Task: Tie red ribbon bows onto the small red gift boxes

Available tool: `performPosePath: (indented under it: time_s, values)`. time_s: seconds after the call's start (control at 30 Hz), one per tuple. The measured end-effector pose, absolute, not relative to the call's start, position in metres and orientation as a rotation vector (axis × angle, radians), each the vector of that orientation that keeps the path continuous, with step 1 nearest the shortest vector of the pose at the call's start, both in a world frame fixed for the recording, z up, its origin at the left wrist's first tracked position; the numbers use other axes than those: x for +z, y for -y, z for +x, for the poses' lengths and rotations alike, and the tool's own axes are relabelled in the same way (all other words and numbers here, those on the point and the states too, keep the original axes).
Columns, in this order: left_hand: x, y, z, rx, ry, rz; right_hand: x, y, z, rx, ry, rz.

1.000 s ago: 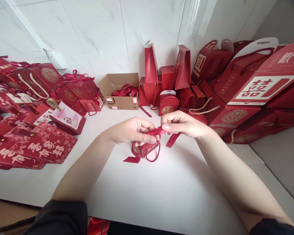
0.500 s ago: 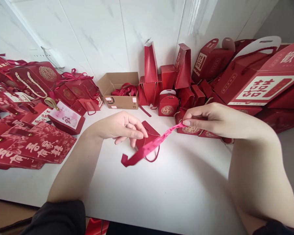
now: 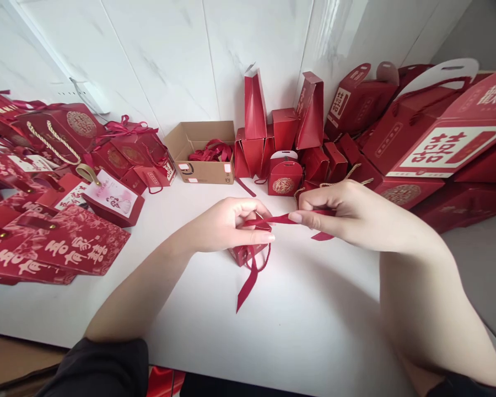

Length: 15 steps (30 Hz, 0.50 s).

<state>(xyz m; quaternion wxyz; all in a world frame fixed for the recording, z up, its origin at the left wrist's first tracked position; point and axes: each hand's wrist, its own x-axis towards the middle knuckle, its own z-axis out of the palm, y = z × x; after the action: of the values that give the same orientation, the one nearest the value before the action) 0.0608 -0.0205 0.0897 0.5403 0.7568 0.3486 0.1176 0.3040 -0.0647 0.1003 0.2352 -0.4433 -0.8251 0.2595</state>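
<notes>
A dark red ribbon (image 3: 248, 289) runs between my two hands, one tail hanging down toward the tabletop. My left hand (image 3: 231, 223) is closed around one part of it, thumb stretched to the right. The ribbon is pinched between thumb and fingers of my right hand (image 3: 328, 212), and a short end pokes out below that hand. Beneath my left hand stands a small red gift box (image 3: 240, 255) with a twisted red cord handle (image 3: 268, 258); the hand hides most of the box.
A cardboard box (image 3: 210, 173) holding red ribbons stands by the wall. Decorated red gift bags (image 3: 82, 237) crowd the left side. Larger red gift boxes (image 3: 446, 149) are stacked on the right, with tall red boxes (image 3: 254, 107) at the back of the white table (image 3: 281, 336).
My left hand has moved right and closed on the ribbon, which hung loose from my right hand before. The right hand has shifted slightly left, and the ribbon is now stretched between both.
</notes>
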Motion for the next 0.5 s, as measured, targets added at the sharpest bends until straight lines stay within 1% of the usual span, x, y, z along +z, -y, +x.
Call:
performPosePath:
  time_s: [0.13,0.33,0.5]
  values:
    - [0.098,0.015,0.049,0.302,-0.863,2.003,0.106,0.066,0.313,0.683,2.244,-1.274]
    - [0.123,0.010,0.025,0.096,-0.922,2.032,0.112,0.067,0.336,0.657,2.149,-1.651]
    - [0.131,0.001,0.013,0.057,-0.926,2.120,0.113,0.069,0.353,0.601,2.142,-1.771]
